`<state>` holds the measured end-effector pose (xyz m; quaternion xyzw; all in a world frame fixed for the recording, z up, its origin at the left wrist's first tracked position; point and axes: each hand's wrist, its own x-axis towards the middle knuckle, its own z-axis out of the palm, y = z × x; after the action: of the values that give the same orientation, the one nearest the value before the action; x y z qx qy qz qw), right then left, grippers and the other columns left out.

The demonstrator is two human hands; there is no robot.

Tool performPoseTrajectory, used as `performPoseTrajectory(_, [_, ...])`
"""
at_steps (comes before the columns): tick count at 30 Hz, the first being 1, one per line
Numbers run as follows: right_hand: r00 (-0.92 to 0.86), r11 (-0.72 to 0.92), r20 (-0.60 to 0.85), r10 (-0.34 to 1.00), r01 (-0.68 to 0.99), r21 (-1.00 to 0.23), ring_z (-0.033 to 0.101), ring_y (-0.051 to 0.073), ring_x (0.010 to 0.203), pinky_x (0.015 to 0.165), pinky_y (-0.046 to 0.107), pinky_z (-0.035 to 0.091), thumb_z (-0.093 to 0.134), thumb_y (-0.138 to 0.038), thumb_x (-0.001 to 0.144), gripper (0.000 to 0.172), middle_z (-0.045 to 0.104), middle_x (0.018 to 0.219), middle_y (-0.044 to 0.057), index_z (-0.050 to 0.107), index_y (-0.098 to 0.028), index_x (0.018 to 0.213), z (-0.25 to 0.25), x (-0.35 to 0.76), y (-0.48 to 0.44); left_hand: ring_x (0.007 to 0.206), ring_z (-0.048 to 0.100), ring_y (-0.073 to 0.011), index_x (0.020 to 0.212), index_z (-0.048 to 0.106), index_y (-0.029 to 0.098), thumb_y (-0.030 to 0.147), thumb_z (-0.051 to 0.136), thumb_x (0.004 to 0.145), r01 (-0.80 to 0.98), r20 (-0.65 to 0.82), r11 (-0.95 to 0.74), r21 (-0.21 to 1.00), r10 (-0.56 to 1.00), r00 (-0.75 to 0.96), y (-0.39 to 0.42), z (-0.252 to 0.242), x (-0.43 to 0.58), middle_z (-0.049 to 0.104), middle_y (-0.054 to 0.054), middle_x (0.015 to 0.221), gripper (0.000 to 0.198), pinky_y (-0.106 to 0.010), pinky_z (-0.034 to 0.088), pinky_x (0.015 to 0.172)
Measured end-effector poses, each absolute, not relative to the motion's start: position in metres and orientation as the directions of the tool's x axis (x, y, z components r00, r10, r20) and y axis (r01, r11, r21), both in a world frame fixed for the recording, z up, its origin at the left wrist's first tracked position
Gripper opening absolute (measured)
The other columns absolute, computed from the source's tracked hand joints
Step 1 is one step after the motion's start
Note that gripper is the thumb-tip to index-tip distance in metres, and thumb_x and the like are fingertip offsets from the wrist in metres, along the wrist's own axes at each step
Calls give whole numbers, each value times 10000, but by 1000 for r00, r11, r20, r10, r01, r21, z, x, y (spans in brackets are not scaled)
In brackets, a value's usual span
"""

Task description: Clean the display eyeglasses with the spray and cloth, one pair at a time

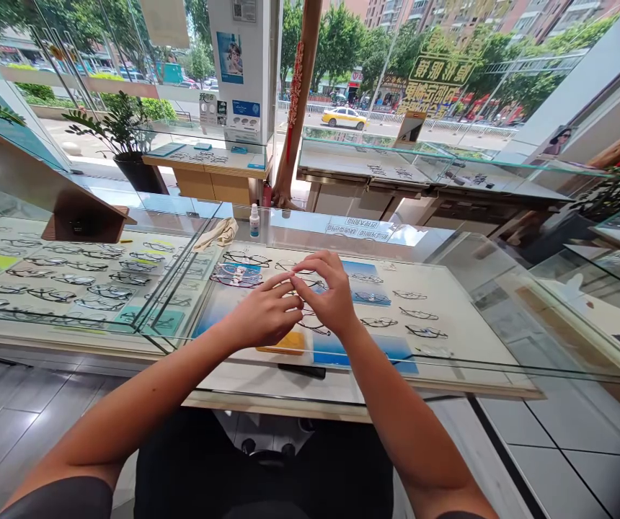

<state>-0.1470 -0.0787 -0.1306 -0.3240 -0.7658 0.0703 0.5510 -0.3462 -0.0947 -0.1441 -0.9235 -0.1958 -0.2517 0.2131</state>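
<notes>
From behind the person's head-worn camera, both bare forearms reach across a white display tray (pixel 450 328) set in a glass-topped optical counter (pixel 288 407). The left hand (pixel 264 311) and the right hand (pixel 327 294) sit close together at the tray's middle, fingers curved downward and fingertips (pixel 299 265) almost meeting, a narrow, careful stance. Whether they're pinching anything, I can't tell from here; nothing shows clearly between them, though a thin eyeglass frame (pixel 313 326) lies just beneath. Around the hands, taking straight ahead as twelve o'clock, a frame on a blue card (pixel 237 274) lies at nine o'clock, a row of slim frames (pixel 418 313) runs at three, and a yellow card (pixel 282 342) sits at seven. A black pen-like object (pixel 302 371) lies at six, while a small bottle of lens cleaner (pixel 254 220) and a crumpled cloth (pixel 215 234) stand off at eleven, beyond the glass. Wire this fine seems to want fingertips only, wrists low and steady — any heavier touch could nudge the neighbouring frames out of line.
</notes>
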Motion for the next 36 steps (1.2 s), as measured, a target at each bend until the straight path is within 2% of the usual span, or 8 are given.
performPoseTrajectory(4, [-228,784,818,529,501,-367,666,242,982,937,443,493,716,-195,1033,117,741,1017,35,784,-286,1005,-132,-147,-80,1007,722,-225,893,726,239,123,656,982,412,575,-889,-201,234,784,-96,-141,-347,775,-4,886,162,-477,431,1280])
performPoseTrajectory(8, [-287,786,798,530,520,-335,656,247,984,936,448,465,703,-184,1041,135,752,1009,46,779,-266,965,-132,-144,-77,972,752,-204,915,740,236,147,664,976,299,589,-949,100,299,751,-100,-132,-351,805,3,891,132,-468,391,1287])
performPoseTrajectory(13, [-470,718,552,689,335,-610,681,253,1009,956,441,496,752,-287,1021,65,779,995,51,798,-254,990,-130,-134,-69,924,790,-203,913,792,228,227,732,1005,113,488,-825,554,432,759,-95,-119,-365,851,-29,912,110,-439,451,1184])
performPoseTrajectory(18, [-505,527,381,774,179,-831,692,231,935,895,404,512,798,-470,990,233,797,968,51,818,-238,986,-135,-132,-60,887,782,-241,832,834,197,372,882,922,-210,456,-452,867,552,698,-77,-120,-376,836,-115,876,203,-381,593,899])
performPoseTrajectory(21, [-525,476,366,768,87,-875,682,227,913,876,397,511,826,-547,961,308,789,954,52,824,-240,972,-143,-139,-60,797,735,-238,707,792,182,490,971,774,-359,410,-216,908,633,657,-68,-127,-380,770,-96,753,362,-383,590,813])
performPoseTrajectory(25, [-522,486,409,748,13,-874,679,238,1027,912,394,509,830,-501,969,243,761,1051,58,816,-260,997,-154,-155,-66,702,648,-199,593,699,163,554,1012,640,-446,342,-53,893,725,598,-64,-136,-385,658,-56,643,502,-332,519,696])
performPoseTrajectory(31, [-487,472,377,788,86,-877,610,218,964,853,369,454,857,-458,907,252,681,979,29,734,-243,866,-166,-171,-70,718,632,-192,630,755,158,538,1024,637,-433,301,11,901,703,644,-67,-138,-383,669,-66,672,465,-324,505,718])
performPoseTrajectory(36, [-466,408,325,823,87,-909,578,203,905,852,365,436,883,-481,855,307,657,926,5,694,-241,870,-172,-169,-69,747,629,-189,666,780,153,499,1032,673,-422,282,36,906,693,664,-72,-138,-379,689,-79,720,429,-322,495,741])
